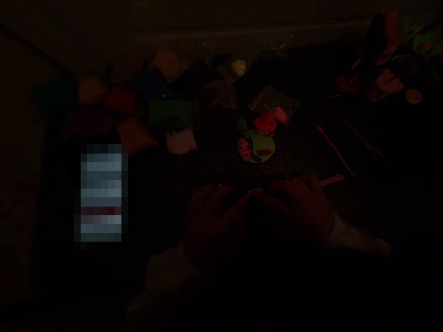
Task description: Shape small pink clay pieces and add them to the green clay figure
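In dim light, my left hand (216, 221) and my right hand (299, 205) meet with their fingertips close together. Both are closed in a pinch on a small pinkish piece of modelling clay (255, 190), mostly covered by the fingers. Just beyond them lies a clay model (258, 146): a flat green disc carrying a figure with a red hat, a blue strip, pink flowers and a green cone. By my right hand are a flat pinkish stick (332, 180) and a thin pink tool (335, 150).
A lit, blurred-out phone screen (102, 193) lies at left. Several coloured clay packs, including a green pack (171, 114) and a white pack (182, 140), line the back left. A clear bag (273, 99) sits behind the model. Small figures (389, 83) stand at far right.
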Motion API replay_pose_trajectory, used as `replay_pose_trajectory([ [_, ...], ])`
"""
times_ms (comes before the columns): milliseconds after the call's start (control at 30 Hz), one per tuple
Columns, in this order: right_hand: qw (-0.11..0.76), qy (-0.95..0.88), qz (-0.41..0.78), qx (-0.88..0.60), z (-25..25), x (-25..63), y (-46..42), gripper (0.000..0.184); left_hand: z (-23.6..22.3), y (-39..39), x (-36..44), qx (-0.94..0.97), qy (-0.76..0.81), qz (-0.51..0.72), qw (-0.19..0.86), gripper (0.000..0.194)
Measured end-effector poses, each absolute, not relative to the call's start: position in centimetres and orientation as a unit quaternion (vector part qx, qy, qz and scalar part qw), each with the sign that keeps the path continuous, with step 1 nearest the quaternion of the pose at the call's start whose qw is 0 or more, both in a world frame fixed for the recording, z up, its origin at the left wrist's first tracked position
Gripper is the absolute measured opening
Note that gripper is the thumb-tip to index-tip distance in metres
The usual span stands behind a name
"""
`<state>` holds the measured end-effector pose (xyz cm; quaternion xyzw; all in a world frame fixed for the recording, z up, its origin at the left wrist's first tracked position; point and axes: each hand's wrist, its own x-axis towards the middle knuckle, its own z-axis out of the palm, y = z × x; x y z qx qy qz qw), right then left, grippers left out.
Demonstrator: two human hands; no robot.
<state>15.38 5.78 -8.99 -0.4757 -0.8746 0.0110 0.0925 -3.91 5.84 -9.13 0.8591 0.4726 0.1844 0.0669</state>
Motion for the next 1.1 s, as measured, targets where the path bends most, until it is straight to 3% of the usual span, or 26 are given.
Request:
replay_pose_trajectory([
  [533, 0.141, -0.862, 0.065, -0.483, -8.92, 15.80, 5.73, 0.036, -9.30, 5.62, -3.76, 0.855, 0.479, 0.185, 0.072, 0.035],
  [1100, 0.127, -0.867, 0.056, -0.479, -9.22, 15.97, 5.69, 0.036, -9.25, 5.59, -3.40, 0.860, 0.474, 0.180, 0.058, 0.036],
])
